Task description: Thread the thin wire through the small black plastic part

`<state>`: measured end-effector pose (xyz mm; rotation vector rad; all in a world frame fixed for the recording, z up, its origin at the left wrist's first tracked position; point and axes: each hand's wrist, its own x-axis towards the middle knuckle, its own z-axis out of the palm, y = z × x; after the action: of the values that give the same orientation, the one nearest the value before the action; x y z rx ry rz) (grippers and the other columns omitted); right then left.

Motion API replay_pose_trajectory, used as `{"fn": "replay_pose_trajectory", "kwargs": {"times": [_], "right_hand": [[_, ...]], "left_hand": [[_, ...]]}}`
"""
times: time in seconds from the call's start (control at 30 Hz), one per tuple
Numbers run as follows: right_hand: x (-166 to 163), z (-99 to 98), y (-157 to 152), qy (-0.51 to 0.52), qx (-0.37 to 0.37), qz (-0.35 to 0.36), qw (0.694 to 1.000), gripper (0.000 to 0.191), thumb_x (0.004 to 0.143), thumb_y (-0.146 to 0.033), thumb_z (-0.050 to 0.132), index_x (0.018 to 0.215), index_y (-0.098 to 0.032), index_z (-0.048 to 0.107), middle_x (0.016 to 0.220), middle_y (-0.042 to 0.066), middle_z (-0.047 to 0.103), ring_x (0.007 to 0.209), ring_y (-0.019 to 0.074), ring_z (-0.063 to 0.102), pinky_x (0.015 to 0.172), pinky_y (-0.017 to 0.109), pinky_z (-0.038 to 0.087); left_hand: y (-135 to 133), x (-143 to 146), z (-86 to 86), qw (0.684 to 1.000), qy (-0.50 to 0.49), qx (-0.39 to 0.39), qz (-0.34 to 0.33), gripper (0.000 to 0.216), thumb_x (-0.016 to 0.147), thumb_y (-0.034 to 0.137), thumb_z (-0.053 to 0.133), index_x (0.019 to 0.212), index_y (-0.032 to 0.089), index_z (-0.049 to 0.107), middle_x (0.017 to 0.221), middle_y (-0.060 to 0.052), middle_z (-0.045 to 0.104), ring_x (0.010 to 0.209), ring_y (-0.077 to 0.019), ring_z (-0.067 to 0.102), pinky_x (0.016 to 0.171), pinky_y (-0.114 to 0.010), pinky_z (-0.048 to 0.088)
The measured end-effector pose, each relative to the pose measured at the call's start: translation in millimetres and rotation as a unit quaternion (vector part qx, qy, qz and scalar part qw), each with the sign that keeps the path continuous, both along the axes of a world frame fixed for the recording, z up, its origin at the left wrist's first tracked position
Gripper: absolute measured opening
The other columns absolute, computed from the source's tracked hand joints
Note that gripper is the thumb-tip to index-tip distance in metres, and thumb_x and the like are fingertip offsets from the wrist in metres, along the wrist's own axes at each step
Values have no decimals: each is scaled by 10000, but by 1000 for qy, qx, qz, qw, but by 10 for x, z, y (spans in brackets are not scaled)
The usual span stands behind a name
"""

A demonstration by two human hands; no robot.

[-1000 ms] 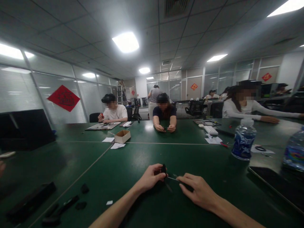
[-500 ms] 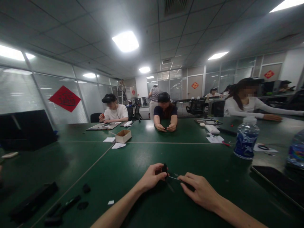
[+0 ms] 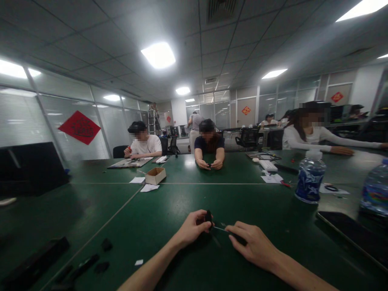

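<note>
Left hand grip (image 3: 192, 227) pinching small black part (image 3: 208, 217), likely bracing it; right hand grip (image 3: 254, 242) pinching thin-shafted tool (image 3: 220, 229), shaft toward part, tip contact unclear.

L hand (image 3: 193, 227) pinched | R hand (image 3: 254, 243) curled | forearms (image 3: 154, 260) bare, fwd

One held black part (image 3: 208, 217), one slim tool (image 3: 220, 229), two bottles (image 3: 310, 180), one open box (image 3: 157, 177)

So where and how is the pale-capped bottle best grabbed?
Grip the bottle around its labelled middle, probably from its left: it stands upright with a rounded body, and a dark flat device and second bottle sit on its right. The right hand, the nearer one, holds a thin tool.
</note>
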<state>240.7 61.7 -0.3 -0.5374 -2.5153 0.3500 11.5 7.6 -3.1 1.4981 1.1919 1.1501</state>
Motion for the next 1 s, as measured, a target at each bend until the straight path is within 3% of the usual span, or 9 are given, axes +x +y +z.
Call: {"fn": "replay_pose_trajectory", "kwargs": {"times": [0.57,0.77,1.0], "right_hand": [[4,-76,41,18,-17,1,1000,291,909,-274,423,1080,-179,639,894,75,655,685,159,620,585,265,505],[39,-135,248,139,-32,-143,979,319,930,-313,390,1105,-167,614,967,96,664,869,218,638,749,354,544],[51,-70,127,31,-20,21,999,288,919,-285,421,1090,-158,615,885,69,647,710,155,612,629,270,509]], "left_hand": [[16,23,39,1000,4,-13,4,290,786,317,624,993,117,597,844,-50,607,758,-167,561,704,-292,439],[-9,20,66,998,18,-40,-44,263,779,293,629,978,120,622,836,-45,630,768,-161,560,718,-282,424],[7,-36,21,995,-72,-71,-23,483,818,295,560,1277,201,441,760,-18,629,648,-137,581,650,-285,455]]}}
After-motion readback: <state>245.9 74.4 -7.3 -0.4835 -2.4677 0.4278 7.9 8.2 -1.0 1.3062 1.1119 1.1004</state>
